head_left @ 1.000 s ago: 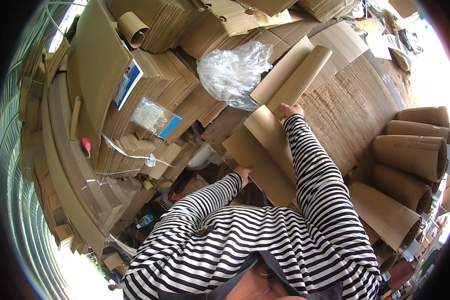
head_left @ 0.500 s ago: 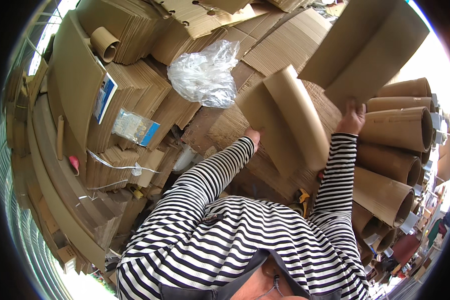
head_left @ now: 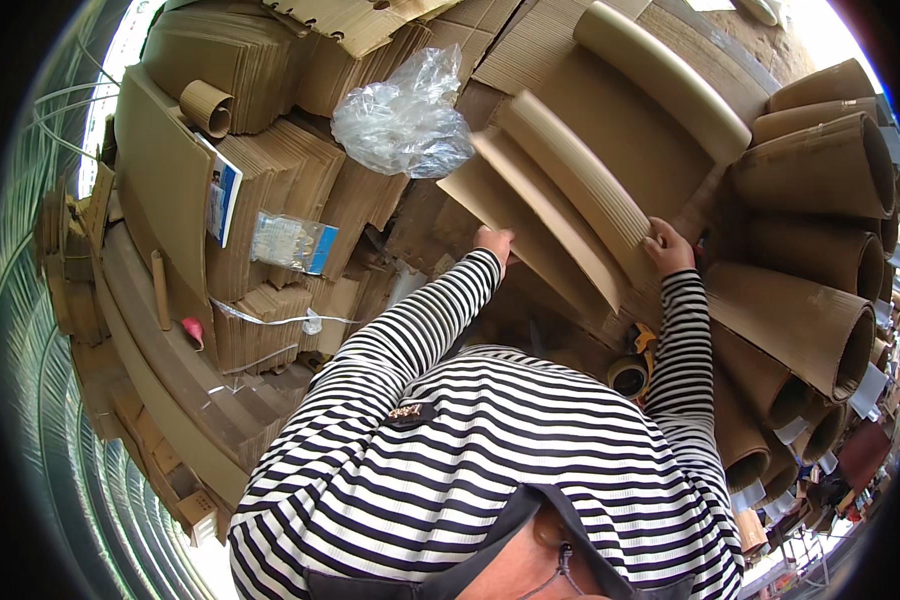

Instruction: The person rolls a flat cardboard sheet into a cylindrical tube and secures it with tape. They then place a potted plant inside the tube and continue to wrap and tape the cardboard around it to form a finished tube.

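A brown cardboard sheet lies before me with creased panels bent up along its length. At its near left edge my left hand is closed, pinching the board. My right hand grips the near right end of the sheet's raised, ribbed panel, thumb and fingers bent round it. Just beyond lies a second cardboard piece, its far side curled up in a long roll. A yellow and black tape dispenser with a tape roll sits close to my right forearm.
A crumpled clear plastic bag lies on the far left of the work surface. Stacked flat cardboard rises at the left, with a small clear packet against it. Large rolled cardboard tubes line the right side.
My right hand has come down from the raised cardboard at the upper right to the near sheet's bent panel. A curled piece now lies beyond. My left hand stays at the near sheet's edge.
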The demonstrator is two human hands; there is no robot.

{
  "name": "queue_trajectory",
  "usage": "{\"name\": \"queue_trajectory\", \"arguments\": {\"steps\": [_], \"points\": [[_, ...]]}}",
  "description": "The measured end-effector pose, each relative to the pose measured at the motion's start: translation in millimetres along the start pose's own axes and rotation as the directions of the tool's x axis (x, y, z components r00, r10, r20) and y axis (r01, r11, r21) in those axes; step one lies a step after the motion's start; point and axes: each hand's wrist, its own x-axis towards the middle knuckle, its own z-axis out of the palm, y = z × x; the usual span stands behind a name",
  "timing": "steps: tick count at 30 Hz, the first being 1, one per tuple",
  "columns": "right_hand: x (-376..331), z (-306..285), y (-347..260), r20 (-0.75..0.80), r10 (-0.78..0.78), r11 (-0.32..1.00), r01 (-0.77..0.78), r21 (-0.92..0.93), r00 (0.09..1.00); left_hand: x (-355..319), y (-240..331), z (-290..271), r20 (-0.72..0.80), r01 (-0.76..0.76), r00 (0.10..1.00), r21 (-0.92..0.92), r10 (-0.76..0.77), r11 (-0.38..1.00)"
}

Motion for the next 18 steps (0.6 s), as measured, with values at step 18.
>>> {"name": "queue_trajectory", "arguments": {"steps": [18], "points": [[3.1,78.4,-72.0,0.042,-0.213,0.802,0.199,-0.563,0.976,-153.5,73.2,24.1,0.703,-0.879,0.475,0.413,0.53,0.24]]}}
